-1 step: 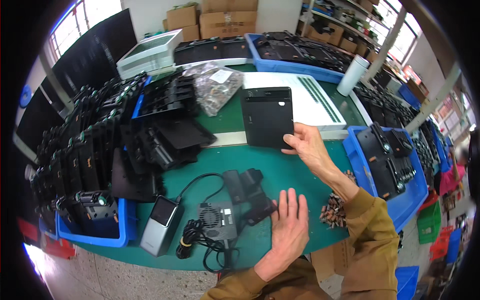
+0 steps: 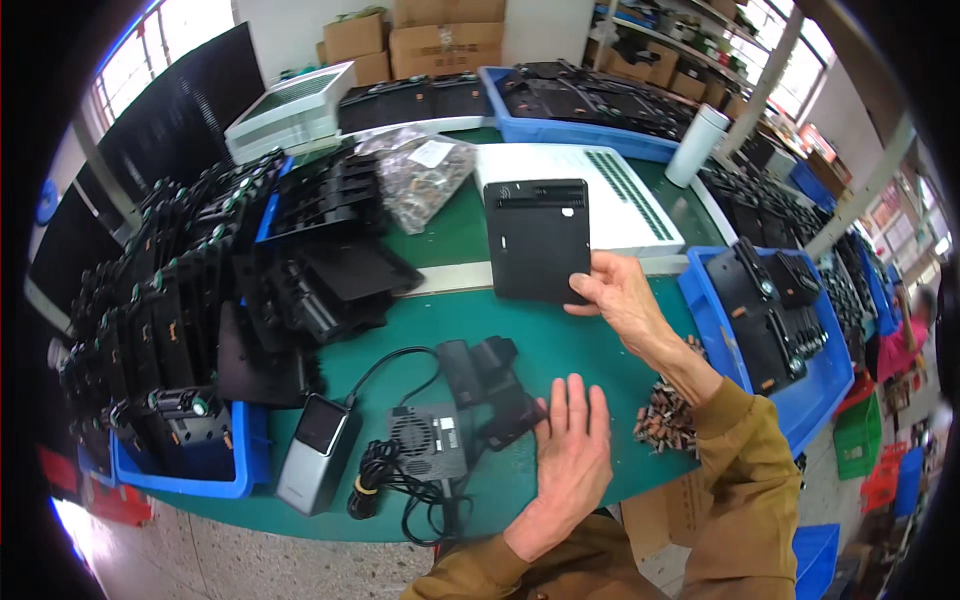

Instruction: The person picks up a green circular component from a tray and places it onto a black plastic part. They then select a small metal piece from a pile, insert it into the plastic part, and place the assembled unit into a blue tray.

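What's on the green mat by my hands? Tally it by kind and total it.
Panel, gripped by right hand: 1
Black brackets, beside left hand: 2
Fan unit: 1
Silver box: 1
Pile of small parts: 1
Total: 6

Flat black square panel (image 2: 537, 240) on table edge
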`<action>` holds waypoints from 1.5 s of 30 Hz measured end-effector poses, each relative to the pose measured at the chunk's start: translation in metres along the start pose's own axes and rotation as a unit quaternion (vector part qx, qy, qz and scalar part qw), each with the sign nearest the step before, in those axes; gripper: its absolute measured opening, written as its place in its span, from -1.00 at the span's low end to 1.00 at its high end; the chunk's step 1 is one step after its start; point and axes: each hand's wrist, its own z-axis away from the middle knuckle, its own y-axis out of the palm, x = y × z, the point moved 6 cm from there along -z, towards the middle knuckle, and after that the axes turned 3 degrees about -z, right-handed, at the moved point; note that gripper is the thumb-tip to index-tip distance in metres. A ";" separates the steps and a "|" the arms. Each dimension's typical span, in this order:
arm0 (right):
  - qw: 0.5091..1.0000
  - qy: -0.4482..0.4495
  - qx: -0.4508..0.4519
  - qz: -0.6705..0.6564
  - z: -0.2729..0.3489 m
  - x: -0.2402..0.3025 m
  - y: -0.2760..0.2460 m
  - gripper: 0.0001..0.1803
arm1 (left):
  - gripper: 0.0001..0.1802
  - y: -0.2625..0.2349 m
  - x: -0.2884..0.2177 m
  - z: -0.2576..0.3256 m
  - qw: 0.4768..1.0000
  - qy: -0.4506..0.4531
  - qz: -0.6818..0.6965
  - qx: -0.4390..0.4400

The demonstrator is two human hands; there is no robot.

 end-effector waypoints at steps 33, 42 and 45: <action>0.835 -0.185 0.027 0.518 0.095 -0.015 -0.004 -0.48 | -0.06 -0.012 -0.003 -0.004 0.992 -0.024 0.125 -0.024; 0.863 -0.139 0.099 0.476 0.079 -0.008 -0.026 -0.60 | -0.25 0.000 -0.006 -0.003 0.998 -0.012 0.046 0.048; 0.852 -0.188 -0.006 0.488 0.043 0.016 -0.053 -0.69 | -0.31 0.001 -0.005 -0.004 0.997 -0.019 0.032 0.061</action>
